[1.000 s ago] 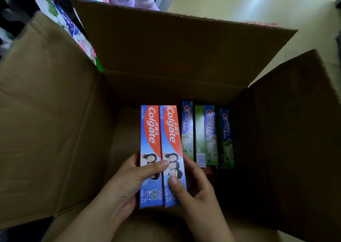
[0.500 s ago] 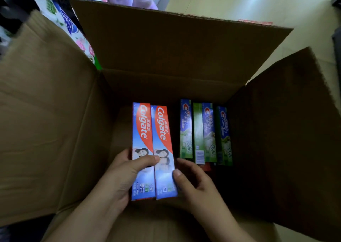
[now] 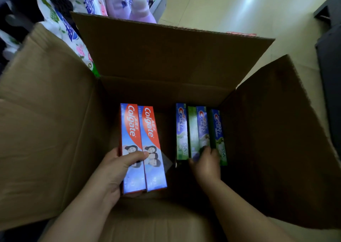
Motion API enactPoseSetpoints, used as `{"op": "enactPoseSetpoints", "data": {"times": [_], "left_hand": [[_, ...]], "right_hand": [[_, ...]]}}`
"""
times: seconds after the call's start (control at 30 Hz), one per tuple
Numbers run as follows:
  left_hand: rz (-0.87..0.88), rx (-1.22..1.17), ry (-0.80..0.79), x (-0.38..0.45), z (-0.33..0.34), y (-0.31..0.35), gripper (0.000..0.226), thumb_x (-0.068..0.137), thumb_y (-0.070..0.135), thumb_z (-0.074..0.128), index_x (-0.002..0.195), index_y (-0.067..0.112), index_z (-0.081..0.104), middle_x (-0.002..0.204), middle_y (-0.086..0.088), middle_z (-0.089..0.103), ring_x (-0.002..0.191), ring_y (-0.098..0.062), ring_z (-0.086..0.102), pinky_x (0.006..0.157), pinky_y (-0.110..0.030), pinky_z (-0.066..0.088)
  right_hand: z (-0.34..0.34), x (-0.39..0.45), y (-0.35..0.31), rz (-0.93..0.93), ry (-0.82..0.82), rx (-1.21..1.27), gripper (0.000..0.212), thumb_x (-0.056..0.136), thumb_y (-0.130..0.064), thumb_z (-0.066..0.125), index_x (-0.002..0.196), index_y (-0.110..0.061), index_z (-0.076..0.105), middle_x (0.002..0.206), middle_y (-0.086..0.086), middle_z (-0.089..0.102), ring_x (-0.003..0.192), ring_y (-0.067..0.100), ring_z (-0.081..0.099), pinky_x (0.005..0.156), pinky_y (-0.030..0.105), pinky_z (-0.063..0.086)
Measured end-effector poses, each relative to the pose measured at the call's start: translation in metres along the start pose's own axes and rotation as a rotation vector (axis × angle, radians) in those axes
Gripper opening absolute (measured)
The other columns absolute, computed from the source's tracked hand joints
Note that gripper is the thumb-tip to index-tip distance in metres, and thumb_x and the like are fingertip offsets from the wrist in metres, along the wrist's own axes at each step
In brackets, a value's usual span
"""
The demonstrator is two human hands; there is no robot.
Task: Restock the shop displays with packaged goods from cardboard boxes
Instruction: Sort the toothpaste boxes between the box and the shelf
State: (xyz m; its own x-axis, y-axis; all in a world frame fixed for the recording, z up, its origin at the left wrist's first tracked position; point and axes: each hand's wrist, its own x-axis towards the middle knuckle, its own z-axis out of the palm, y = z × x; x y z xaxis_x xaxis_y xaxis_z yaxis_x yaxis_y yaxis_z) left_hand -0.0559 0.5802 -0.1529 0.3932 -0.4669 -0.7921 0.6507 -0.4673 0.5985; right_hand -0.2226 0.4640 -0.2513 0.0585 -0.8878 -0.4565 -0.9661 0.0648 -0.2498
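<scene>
Right hand [image 3: 206,166] now off the red toothpaste boxes [image 3: 143,147] and curling onto the green ones [image 3: 200,132] down in the carton [image 3: 55,131], left hand [image 3: 118,169] gripping both reds alone, so probably grabbing more before shelving.

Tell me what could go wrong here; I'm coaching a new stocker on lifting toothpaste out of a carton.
The left hand holds both Colgate boxes alone, thumb across them; the outer one could slip free. The right hand reaches for the Crest boxes standing on edge; pulling one may topple its neighbours. The carton interior is dim, so grips may land poorly.
</scene>
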Motion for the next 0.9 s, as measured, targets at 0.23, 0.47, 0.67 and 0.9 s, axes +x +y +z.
{"op": "enactPoseSetpoints", "data": {"times": [0.23, 0.47, 0.67, 0.9], "left_hand": [[0.001, 0.018, -0.017, 0.002, 0.002, 0.002, 0.013, 0.08, 0.007, 0.069, 0.088, 0.012, 0.06, 0.06, -0.002, 0.072, 0.049, -0.016, 0.068, 0.042, -0.025, 0.054], [0.0, 0.025, 0.0, 0.005, 0.001, 0.001, 0.017, 0.077, 0.01, 0.071, 0.088, 0.013, 0.059, 0.06, -0.001, 0.072, 0.053, -0.018, 0.069, 0.054, -0.03, 0.05], [0.006, 0.019, -0.003, 0.006, 0.005, 0.003, 0.016, 0.077, 0.009, 0.071, 0.088, 0.013, 0.06, 0.059, -0.001, 0.072, 0.051, -0.018, 0.069, 0.053, -0.031, 0.054], [0.01, 0.009, 0.014, 0.007, 0.003, 0.002, 0.016, 0.076, 0.011, 0.071, 0.087, 0.014, 0.06, 0.06, -0.001, 0.072, 0.063, -0.023, 0.068, 0.059, -0.033, 0.051]], "right_hand": [[-0.005, -0.001, 0.008, 0.1, -0.092, 0.223, 0.033, 0.085, -0.026, 0.068, 0.113, -0.011, 0.058, 0.112, 0.008, 0.064, 0.099, 0.023, 0.063, 0.077, 0.027, 0.048], [-0.033, -0.006, 0.025, 0.136, -0.151, 0.524, 0.028, 0.083, -0.031, 0.071, 0.103, -0.011, 0.071, 0.094, 0.005, 0.072, 0.088, 0.019, 0.069, 0.078, 0.031, 0.055], [-0.049, -0.017, 0.032, 0.167, -0.253, 0.89, 0.016, 0.086, -0.023, 0.068, 0.101, -0.017, 0.066, 0.089, 0.0, 0.07, 0.078, 0.013, 0.068, 0.061, 0.023, 0.051], [-0.046, -0.025, 0.011, -0.147, 0.166, -0.021, 0.031, 0.086, -0.045, 0.061, 0.102, -0.024, 0.043, 0.093, -0.005, 0.058, 0.086, 0.018, 0.062, 0.066, 0.027, 0.038]]}}
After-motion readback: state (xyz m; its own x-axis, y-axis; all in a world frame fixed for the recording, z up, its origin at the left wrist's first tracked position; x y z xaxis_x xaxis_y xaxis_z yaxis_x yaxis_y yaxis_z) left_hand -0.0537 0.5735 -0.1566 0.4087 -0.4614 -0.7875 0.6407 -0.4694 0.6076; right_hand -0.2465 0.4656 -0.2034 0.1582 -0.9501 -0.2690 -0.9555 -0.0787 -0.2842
